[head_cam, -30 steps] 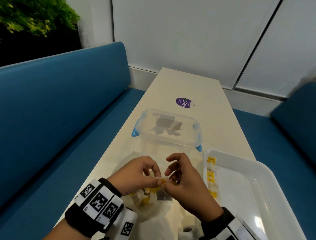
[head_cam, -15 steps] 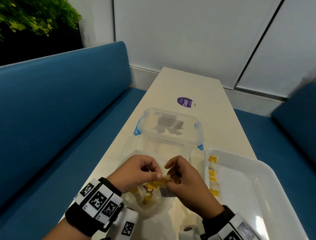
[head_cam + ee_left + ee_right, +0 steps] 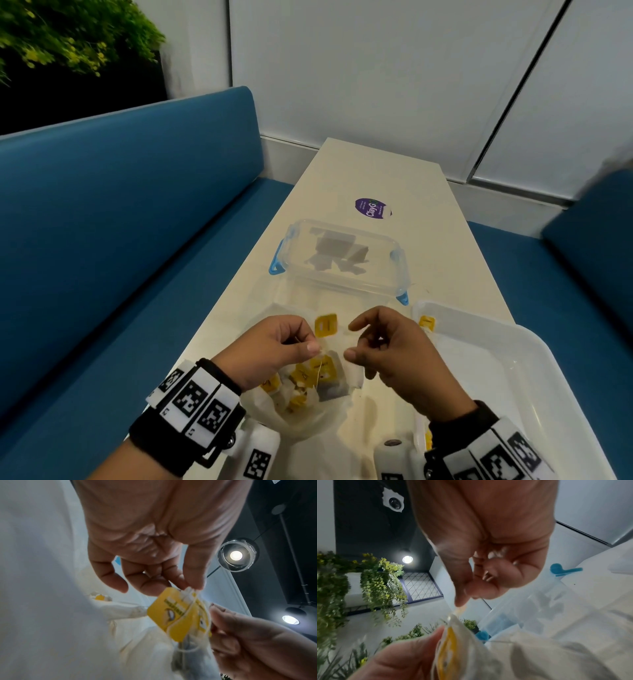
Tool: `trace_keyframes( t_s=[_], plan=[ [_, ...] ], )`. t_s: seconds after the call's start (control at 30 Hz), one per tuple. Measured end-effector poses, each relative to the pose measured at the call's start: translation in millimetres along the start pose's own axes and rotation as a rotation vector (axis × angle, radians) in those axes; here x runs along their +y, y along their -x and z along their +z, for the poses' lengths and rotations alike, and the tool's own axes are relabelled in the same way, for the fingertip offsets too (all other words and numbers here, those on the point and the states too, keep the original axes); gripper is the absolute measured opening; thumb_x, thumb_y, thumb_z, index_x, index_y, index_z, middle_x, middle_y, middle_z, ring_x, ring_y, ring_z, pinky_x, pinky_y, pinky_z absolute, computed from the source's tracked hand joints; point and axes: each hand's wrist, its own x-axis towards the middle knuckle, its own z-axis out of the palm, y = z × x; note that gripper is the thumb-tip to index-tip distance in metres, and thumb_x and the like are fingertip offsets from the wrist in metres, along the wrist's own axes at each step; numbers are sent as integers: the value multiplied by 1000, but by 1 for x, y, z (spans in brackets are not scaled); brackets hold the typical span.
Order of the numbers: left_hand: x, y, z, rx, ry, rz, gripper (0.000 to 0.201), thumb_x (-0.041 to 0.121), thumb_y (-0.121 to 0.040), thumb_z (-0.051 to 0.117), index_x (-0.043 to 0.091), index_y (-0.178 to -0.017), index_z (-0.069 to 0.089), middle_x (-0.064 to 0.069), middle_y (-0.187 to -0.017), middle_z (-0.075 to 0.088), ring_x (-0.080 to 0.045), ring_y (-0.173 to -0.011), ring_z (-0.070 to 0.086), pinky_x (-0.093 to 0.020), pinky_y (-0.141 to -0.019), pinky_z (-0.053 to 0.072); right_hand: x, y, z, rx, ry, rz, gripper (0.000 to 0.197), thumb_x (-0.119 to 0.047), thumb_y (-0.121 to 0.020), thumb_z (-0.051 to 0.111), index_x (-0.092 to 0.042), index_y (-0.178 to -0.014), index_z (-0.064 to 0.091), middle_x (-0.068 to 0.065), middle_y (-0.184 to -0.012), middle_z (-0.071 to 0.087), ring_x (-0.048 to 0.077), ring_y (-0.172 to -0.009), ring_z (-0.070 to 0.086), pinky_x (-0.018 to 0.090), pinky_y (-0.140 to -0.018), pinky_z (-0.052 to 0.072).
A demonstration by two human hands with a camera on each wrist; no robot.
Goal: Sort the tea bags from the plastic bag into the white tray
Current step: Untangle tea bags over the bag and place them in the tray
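The left hand pinches a tea bag by its top, above the plastic bag. The right hand pinches the same tea bag's far edge. The white tray sits just right, holding yellow-tagged tea bags.

Head view: white tray cut off by bottom and right edges; near end not visible. Tea bags in plastic bag seen through cloudy film, partly behind left hand; qty not determinable. Tag print illegible. Grey pieces in clear box: type not identifiable.

Left wrist view: bag film blurred, fills left side. Right hand cut off at bottom-right corner.

Right wrist view: right hand's fingertips motion-blurred; contact w/ tea bag unclear.
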Motion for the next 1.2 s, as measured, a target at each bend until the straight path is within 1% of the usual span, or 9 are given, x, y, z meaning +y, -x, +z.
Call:
trace_keyframes(
  t_s=[0.17, 0.3, 0.43, 0.5, 0.73, 0.9, 1.0, 1.1, 1.2],
  plan=[
    [2, 0, 9, -23, 37, 28, 8, 17, -78, 65, 14, -72, 61, 9, -64, 64, -4, -66, 58, -21, -70, 48, -3, -9, 3, 78, -131, -22, 22, 2, -79, 69, -11, -89, 54, 6, -64, 60, 13, -54, 61, 22, -46, 44],
    [0, -1, 11, 5, 93, 30, 22, 33, -66, 70, 13, -73, 64, 2, -70, 65, -10, -69, 59, -23, -71, 49, 0, -6, 9, 14, 38, 2, 36, -8, -63, 84, -12, -79, 52, 8, -70, 64, 11, -62, 58, 21, -58, 50],
    [-1, -2, 14, 76, 86, 7, 10, 23, -75, 62, 14, -71, 61, 8, -64, 61, -6, -64, 55, -19, -68, 46, 5, -3, 16, -40, 117, 14, 34, 4, -65, 79, -16, -76, 52, -2, -66, 55, 3, -55, 49, 17, -54, 45],
    [0, -2, 15, 91, 107, -32, 18, 16, -84, 59, 17, -67, 60, 9, -60, 58, -7, -62, 52, -18, -66, 45, 4, -3, 15, -56, 140, 4, 32, 3, -67, 77, -18, -76, 54, -3, -67, 53, 4, -58, 47, 16, -54, 44],
    [10, -1, 18, -33, 117, -124, 13, 33, -63, 52, 22, -60, 58, 6, -61, 51, -8, -60, 47, -18, -60, 39, -1, -3, 14, -86, 181, -38, 28, 1, -69, 73, -21, -75, 55, -5, -66, 54, 6, -59, 46, 20, -58, 46],
    [6, -4, 15, -102, 36, -99, 33, 51, -64, 61, 18, -71, 57, 12, -62, 53, -4, -61, 47, -15, -64, 40, -1, 1, 15, -60, 201, -64, 26, 3, -72, 65, -20, -77, 54, 3, -74, 60, 6, -62, 51, 17, -56, 47],
    [3, -3, 9, -121, 48, -75, 34, 46, -57, 71, 17, -72, 61, 7, -66, 58, -5, -61, 50, -18, -63, 43, -1, 1, 14, -43, 192, -48, 27, 4, -71, 66, -18, -79, 54, 6, -77, 65, 2, -59, 54, 16, -53, 48],
    [3, -3, 6, -40, 89, -53, 26, 30, -65, 80, 13, -71, 61, 7, -65, 61, -4, -62, 54, -15, -62, 45, -2, 3, 14, -33, 212, -54, 31, 5, -70, 68, -21, -81, 54, 0, -76, 65, 1, -60, 54, 15, -55, 48],
    [5, -1, 9, 103, 93, -42, 13, 5, -78, 69, 7, -71, 58, 6, -60, 60, -2, -57, 55, -14, -58, 45, -2, 4, 16, -41, 217, -35, 35, 6, -70, 68, -23, -84, 53, 0, -75, 64, 1, -59, 54, 14, -54, 48]
  ],
)
